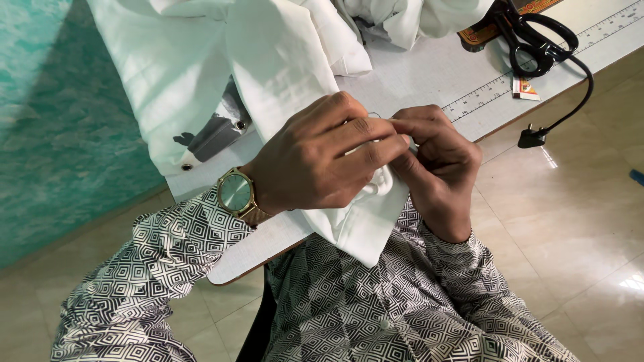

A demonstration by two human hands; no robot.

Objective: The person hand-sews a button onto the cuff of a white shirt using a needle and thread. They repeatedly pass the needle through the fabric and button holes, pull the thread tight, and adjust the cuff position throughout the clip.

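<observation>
White cloth (282,60) | pinched between fingers of left hand (322,157), right hand (436,161)

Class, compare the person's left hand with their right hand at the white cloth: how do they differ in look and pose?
The left hand has a gold wristwatch at its wrist; the right hand has a bare wrist. The left hand lies spread over the white cloth, back up; the right hand is curled, fingertips pinched at the left hand's fingertips. Both come from black-and-white patterned sleeves and meet at the cloth.
</observation>
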